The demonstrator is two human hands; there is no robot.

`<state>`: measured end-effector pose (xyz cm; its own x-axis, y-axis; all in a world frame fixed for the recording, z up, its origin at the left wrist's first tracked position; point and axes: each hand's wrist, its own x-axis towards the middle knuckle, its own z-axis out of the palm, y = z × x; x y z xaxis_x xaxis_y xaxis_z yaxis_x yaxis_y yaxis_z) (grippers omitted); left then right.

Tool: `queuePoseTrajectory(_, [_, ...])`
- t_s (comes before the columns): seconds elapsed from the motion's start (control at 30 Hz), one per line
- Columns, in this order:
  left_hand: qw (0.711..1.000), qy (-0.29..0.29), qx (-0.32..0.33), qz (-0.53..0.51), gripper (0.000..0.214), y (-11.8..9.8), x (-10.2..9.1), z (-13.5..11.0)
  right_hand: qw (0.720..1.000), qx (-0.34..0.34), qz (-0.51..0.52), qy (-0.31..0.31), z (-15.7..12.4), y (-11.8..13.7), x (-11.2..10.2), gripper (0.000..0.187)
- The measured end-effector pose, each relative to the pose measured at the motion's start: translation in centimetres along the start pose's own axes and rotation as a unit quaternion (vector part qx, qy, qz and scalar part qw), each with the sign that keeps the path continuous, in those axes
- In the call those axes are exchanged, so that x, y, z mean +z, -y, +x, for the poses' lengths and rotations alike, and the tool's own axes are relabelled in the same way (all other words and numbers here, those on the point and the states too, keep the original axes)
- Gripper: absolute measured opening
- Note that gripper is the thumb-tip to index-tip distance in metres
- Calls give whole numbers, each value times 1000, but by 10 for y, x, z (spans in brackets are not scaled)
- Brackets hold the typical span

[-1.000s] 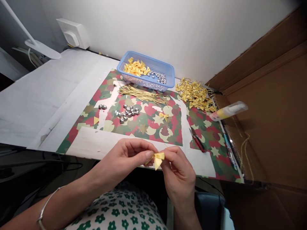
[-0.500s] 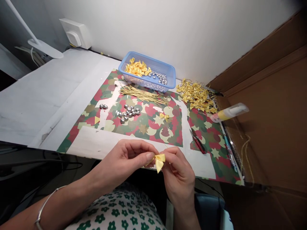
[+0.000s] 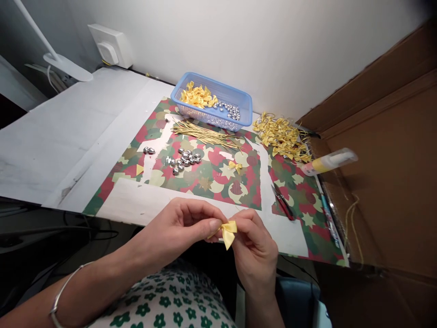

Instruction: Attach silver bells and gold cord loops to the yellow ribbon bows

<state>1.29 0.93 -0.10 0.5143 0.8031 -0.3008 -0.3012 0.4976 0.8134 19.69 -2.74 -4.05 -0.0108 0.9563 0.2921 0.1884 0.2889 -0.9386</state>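
Observation:
A small yellow ribbon bow is pinched between both my hands, just in front of the table's near edge. My left hand grips its left side with thumb and fingers closed. On the bow's right side my right hand pinches it too. Silver beads lie loose on the patterned paper ahead. A lone yellow bow rests near the middle of the paper.
A blue basket holds yellow bows and silver beads at the back. Gold threads lie before it. A heap of bows, a glue bottle, red snips and a pen are at right, beside a cardboard wall.
The hands keep their pinch on the bow and turn it slightly. The view has shifted a little to the left.

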Motion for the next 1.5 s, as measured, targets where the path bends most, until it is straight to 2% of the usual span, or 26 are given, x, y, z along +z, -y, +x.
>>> queuePoseTrajectory(0.53, [1000,6,-7,-22,10,1,0,0,1000,-14,12,10,3,-1,0,29])
queuePoseTrajectory(0.83, [999,13,-23,-45,10,2,0,1,998,-48,-2,-50,1,-5,6,30])
queuePoseTrajectory(1.03, [1000,-15,0,0,10,-1,3,-1,997,31,19,-75,-4,-8,4,26])
queuePoseTrajectory(1.13, [997,-46,34,51,9,-3,4,-2,994,-62,-44,-72,2,0,-4,34])
queuePoseTrajectory(1.2, [991,-66,60,103,9,-3,5,-3,981,-139,-119,-63,8,8,-9,39])
queuePoseTrajectory(1.37, [979,-77,102,158,12,1,4,-3,921,-245,-303,-10,17,23,-9,35])
queuePoseTrajectory(1.5, [985,-79,86,124,13,4,-1,2,883,-297,-364,5,15,24,-3,28])
